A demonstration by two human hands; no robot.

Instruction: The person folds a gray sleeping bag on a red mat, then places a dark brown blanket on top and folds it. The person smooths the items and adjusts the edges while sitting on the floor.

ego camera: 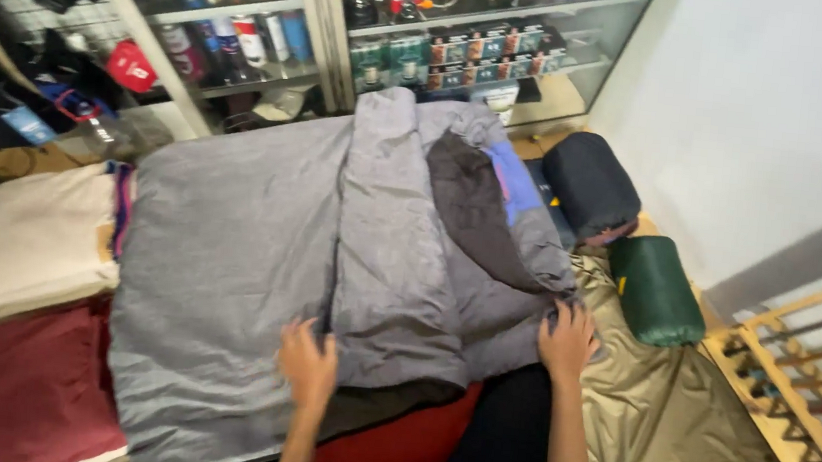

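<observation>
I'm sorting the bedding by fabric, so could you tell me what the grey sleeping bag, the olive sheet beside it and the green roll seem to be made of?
The grey sleeping bag looks like matte, heathered woven fabric, softly padded; its folds are rounded. The olive sheet appears thin synthetic, nylon-like, with a slight sheen and sharp crinkles. The green roll seems smooth synthetic too, faintly glossy.

Both bare forearms reach up from the bottom edge of the frame. The left hand [308,362] sits low and centre, fingers spread and a little blurred, palm down. The right hand [568,339] lies further right and slightly higher, palm down, fingers curled forward, wrist straight.
</observation>
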